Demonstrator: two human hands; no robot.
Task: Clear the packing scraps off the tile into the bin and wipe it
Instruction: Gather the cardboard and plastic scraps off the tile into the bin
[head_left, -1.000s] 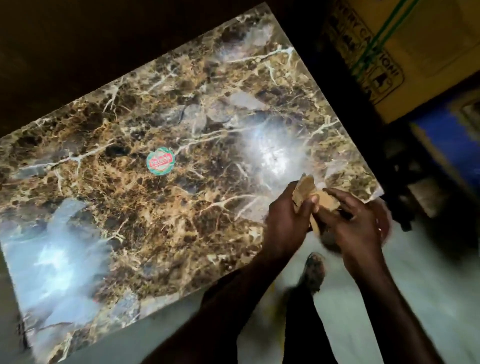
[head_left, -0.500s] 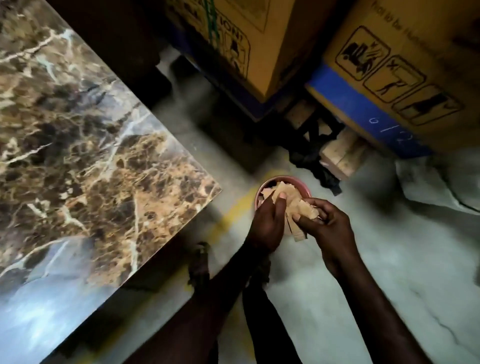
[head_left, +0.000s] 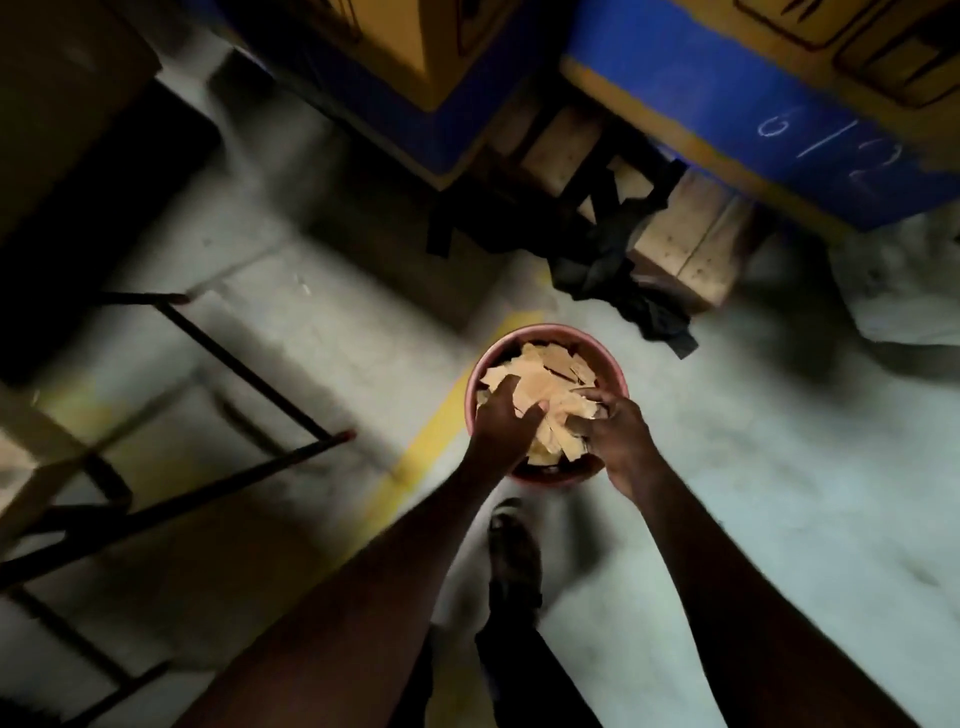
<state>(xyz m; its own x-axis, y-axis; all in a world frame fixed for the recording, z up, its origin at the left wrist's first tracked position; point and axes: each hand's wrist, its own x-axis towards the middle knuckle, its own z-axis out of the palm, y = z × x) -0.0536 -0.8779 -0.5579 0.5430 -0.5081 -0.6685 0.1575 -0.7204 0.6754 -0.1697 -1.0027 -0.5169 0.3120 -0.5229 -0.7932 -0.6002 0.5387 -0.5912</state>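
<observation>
A round pink bin (head_left: 613, 374) stands on the floor, holding tan cardboard scraps (head_left: 540, 384). My left hand (head_left: 501, 421) and my right hand (head_left: 621, 436) are both over the bin's near side, pressed together on a bundle of the scraps. The scraps fan out from between my fingers over the bin's mouth. The marble tile is out of view.
A black metal frame (head_left: 249, 374) stands at the left. Blue and yellow cartons (head_left: 727, 104) sit on a wooden pallet (head_left: 691, 244) behind the bin, with dark cloth (head_left: 639, 301) beside it. A yellow floor line (head_left: 415, 462) passes the bin. My shoe (head_left: 511, 551) is just below the bin.
The view has swung right from the tile to the floor. Both hands carried the scraps from the tile's corner down into the bin's mouth.
</observation>
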